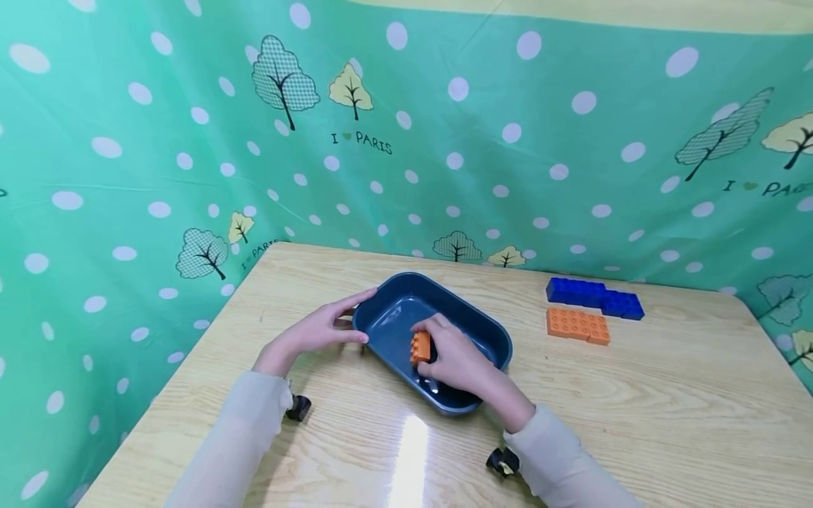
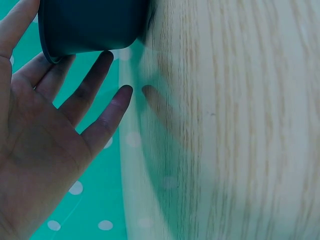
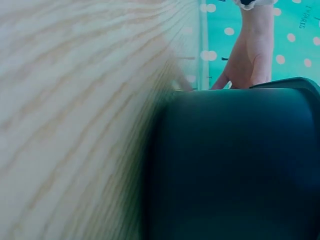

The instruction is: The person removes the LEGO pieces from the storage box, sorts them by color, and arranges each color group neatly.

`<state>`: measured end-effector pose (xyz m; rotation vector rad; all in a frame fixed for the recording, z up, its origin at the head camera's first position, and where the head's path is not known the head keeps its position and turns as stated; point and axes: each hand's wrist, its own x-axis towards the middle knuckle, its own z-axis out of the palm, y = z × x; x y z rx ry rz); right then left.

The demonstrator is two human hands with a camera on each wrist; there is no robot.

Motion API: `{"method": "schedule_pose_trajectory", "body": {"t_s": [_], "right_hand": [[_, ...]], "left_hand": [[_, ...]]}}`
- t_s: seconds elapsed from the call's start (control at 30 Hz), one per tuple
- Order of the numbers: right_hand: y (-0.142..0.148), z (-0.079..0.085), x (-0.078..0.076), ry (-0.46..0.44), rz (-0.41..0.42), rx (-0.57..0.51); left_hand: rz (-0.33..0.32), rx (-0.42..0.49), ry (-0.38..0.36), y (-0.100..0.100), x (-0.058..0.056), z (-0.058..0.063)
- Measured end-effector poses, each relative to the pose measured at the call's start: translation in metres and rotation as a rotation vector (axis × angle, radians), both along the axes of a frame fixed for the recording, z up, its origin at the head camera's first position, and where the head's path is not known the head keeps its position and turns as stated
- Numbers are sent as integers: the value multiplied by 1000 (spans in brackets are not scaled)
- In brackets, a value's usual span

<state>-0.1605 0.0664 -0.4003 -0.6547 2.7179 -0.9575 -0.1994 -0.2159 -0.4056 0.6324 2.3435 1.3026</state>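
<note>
A dark blue rectangular dish (image 1: 394, 286) with rounded corners sits on the wooden table. My right hand (image 1: 456, 360) reaches down into it and pinches an orange toy building brick (image 1: 420, 348), its studs turned to the left. The dish's outer wall (image 3: 235, 165) blocks that hand and brick from the right wrist view. At the dish's left end is my left hand (image 1: 320, 329), thumb and fingers spread along the rim. In the left wrist view its fingers (image 2: 90, 90) are straight beside the dish wall (image 2: 95, 25), and the palm holds nothing.
Towards the back right of the table (image 1: 667, 395) lie joined blue bricks (image 1: 593, 296), with joined orange bricks (image 1: 576, 325) just in front. A green dotted curtain (image 1: 457, 141) hangs behind the table and along its left side. Each wrist wears a small black camera (image 1: 298, 408).
</note>
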Motion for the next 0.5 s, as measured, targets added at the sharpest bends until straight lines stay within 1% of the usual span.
{"method": "schedule_pose_trajectory", "body": {"t_s": [0.1,0.23,0.37,0.5], "right_hand": [[5,4,1,20,-31,-40],[23,14,3,18,-103,-117],[51,24,2,34,-146,-183],[89,30,-3,78,-189,-208]], "left_hand": [[-1,-4,7,0,-1,-1],[-8,-8,16,4,-5,-2],[-7,-3,13,4,-4,0],[3,-7,15,0,1,1]]}}
